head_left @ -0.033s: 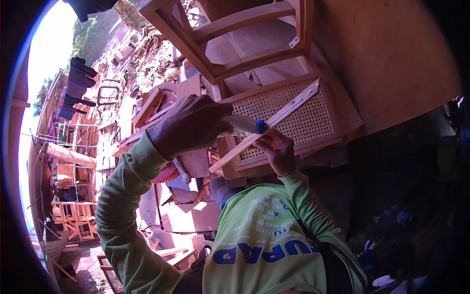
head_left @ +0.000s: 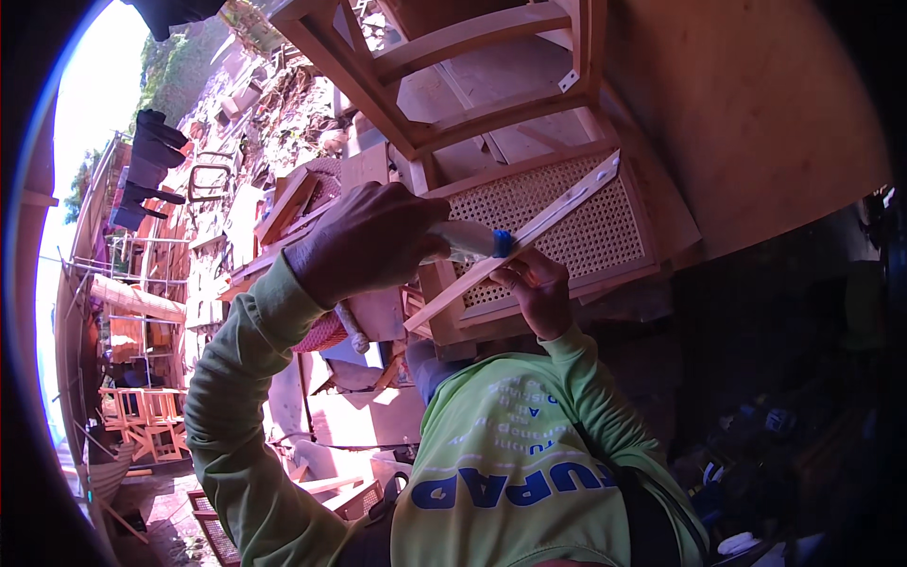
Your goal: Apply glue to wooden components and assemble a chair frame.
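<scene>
A: Hands?
B: Both busy. Left hand (head_left: 370, 234) is wrapped round a pale, see-through bottle (head_left: 463, 238), tipped on its side, blue cap (head_left: 503, 244) pointing right. Right hand (head_left: 542, 295) grips a wooden strip (head_left: 572, 197) near its middle, thumb and fingers at the near edge.

A: Cap touching the strip?
B: Right at its edge. Can't tell contact from this angle.

A: Where's the strip?
B: Slantwise in front of the chest, low end left, high end right, across a cane panel (head_left: 501, 194) set in a wooden frame. Whitish patches near the high end. Can't tell if it rests on the panel or is held clear.

A: Around that?
B: Wooden chair frame (head_left: 472, 42) just beyond the panel, small metal bracket (head_left: 568, 81) at one joint. Big plywood sheet (head_left: 765, 123) to the right. Green shirt (head_left: 529, 529) on the person, nearest the camera.

A: Further out?
B: Left side: rolled mat (head_left: 137, 300), more wooden frames (head_left: 146, 416) below it, dark gloves or similar (head_left: 156, 156) hanging higher up. Lower right is too dark to read.
</scene>
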